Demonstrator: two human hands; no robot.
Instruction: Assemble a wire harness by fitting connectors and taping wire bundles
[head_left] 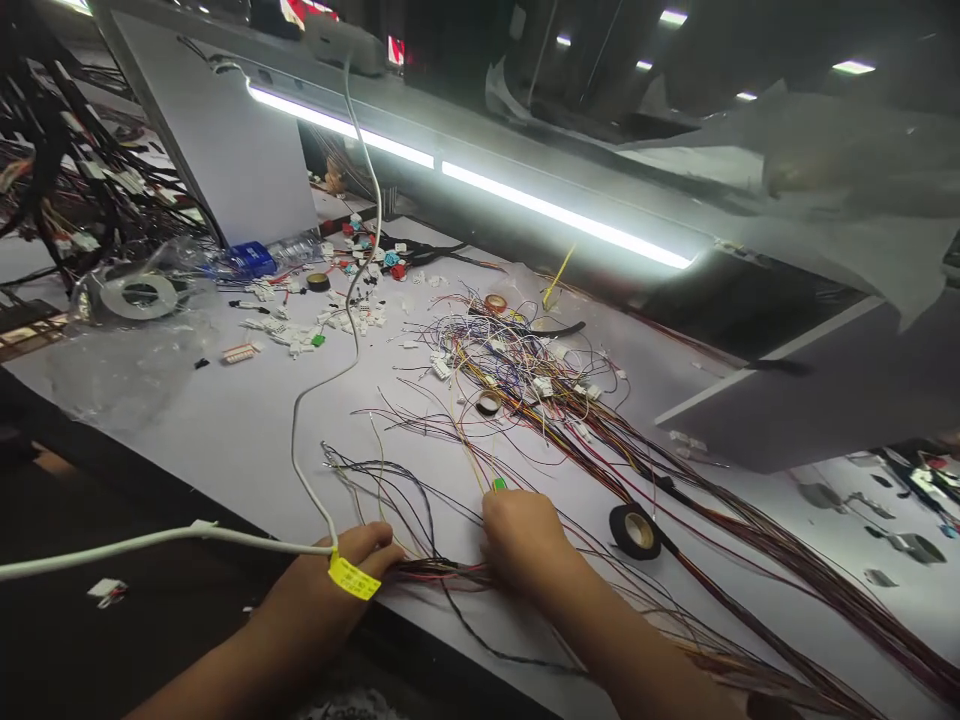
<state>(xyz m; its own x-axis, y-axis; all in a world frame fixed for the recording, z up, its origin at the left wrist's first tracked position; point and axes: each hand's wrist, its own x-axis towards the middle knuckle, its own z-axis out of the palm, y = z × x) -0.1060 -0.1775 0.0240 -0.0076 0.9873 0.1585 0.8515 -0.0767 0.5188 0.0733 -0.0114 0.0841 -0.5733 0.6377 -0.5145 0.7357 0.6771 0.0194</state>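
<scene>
The left hand (352, 565) lay at the near edge of the white workbench (225, 430), fingers curled down over the gathered end of a wire bundle (442, 572), pinning it flat. Whether the fingers were fully closed round the strands could not be told from this angle. A white cable (296, 420) with a yellow tag (352, 578) crossed just over that hand.

The right hand (521, 535) sat just beside it, fingertips pinched on a small green connector (499, 485) at the end of a thin wire — the grip looked tight and precise, not a full fist.

From the hands, loose wires fanned away across the bench into a dense tangle (517, 370) dotted with white connector housings (345, 320), with a roll of black tape (634, 530) lying close to the right of the right hand.

To do this well, the left hand probably had to keep the bundle anchored while the right drew its one wire clear slowly, following it along its length — a quick tug would likely snag neighbouring strands or strain the connector's crimp.
</scene>
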